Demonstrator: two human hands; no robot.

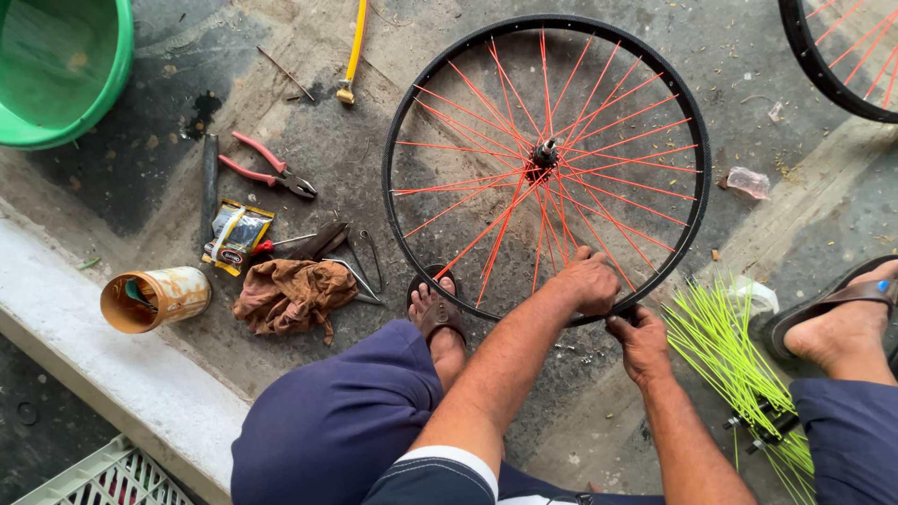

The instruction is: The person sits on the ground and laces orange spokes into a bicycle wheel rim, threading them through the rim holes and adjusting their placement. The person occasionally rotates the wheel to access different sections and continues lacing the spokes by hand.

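Hands meet at the near edge of the bicycle wheel (547,168), lying flat on the concrete floor (309,56). Your left hand (587,281) curls over the rim; your right hand (642,342) pinches it just beside, fingers closed. Green spokes (720,346) lie right.

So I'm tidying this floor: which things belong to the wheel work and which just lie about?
In use:
wheel rim with red spokes
left hand
right hand
yellow-green spokes

Lying about:
green tub
red-handled pliers
brown rag
tin can
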